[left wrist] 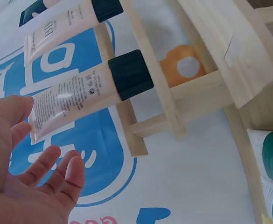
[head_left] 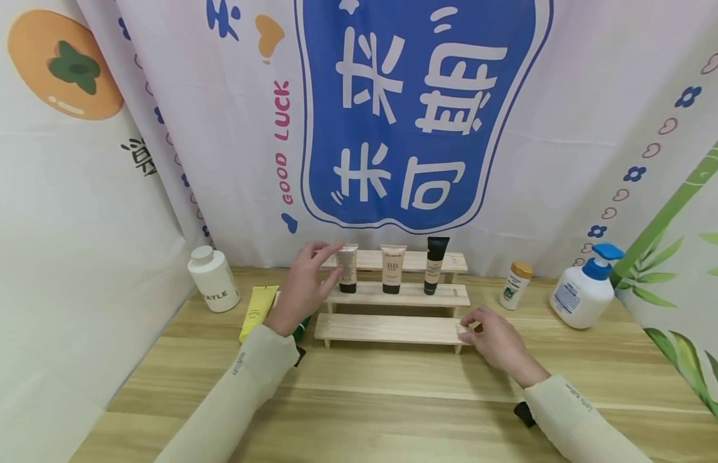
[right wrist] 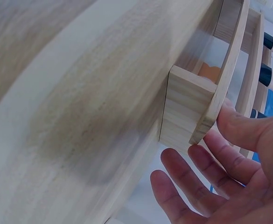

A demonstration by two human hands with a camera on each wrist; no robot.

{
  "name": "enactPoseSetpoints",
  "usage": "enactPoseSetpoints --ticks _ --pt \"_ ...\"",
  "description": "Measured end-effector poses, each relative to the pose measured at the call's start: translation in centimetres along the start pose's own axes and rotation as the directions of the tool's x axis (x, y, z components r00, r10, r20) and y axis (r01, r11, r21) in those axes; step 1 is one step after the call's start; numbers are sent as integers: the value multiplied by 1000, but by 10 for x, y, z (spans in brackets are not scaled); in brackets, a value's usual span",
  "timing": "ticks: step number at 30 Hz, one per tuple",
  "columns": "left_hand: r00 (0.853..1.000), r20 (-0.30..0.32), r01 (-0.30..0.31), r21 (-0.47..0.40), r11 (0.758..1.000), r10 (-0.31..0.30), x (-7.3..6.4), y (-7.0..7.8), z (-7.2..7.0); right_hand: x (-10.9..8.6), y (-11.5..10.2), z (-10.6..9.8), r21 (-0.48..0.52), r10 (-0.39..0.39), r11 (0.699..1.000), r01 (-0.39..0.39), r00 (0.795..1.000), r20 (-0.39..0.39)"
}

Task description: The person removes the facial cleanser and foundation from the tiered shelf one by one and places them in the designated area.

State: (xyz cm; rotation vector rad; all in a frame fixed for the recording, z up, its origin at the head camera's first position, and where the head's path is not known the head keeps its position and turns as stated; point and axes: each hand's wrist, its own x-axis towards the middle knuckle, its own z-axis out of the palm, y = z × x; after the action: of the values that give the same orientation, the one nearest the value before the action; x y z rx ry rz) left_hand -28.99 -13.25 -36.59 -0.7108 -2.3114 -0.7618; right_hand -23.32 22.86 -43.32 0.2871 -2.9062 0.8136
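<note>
A three-tier wooden stand holds three cosmetic tubes upright on its middle step. The left one is a beige tube with a black cap at its base, its printed back facing out. Beside it stands a tube marked BB, then a beige tube with a black upper end. My left hand is at the left tube, thumb and fingers spread, fingertips right at its crimped top end. With thumb above and fingers at the edge, my right hand pinches the right end of the stand's lowest board.
Left of the stand are a white bottle, a yellow tube and a green tube partly behind my left wrist. To the right stand a small bottle with an orange cap and a white pump bottle. A printed cloth hangs behind.
</note>
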Motion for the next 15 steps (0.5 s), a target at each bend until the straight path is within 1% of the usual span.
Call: enactPoseSetpoints --ticks 3,8,10,15 --pt "1000 -11 1 -6 1000 -1 1 1 2 0 -1 -1 -1 -2 1000 2 1000 -3" --pt "999 -43 -9 -67 998 6 1 1 8 0 -1 -2 -5 3 1000 -3 1000 -1" --pt "998 -66 -23 -85 996 17 0 1 9 0 -1 -2 -4 4 1000 -4 1000 3" --pt "991 -124 -61 -97 993 49 -4 3 10 -1 -1 0 1 6 1000 -6 1000 5"
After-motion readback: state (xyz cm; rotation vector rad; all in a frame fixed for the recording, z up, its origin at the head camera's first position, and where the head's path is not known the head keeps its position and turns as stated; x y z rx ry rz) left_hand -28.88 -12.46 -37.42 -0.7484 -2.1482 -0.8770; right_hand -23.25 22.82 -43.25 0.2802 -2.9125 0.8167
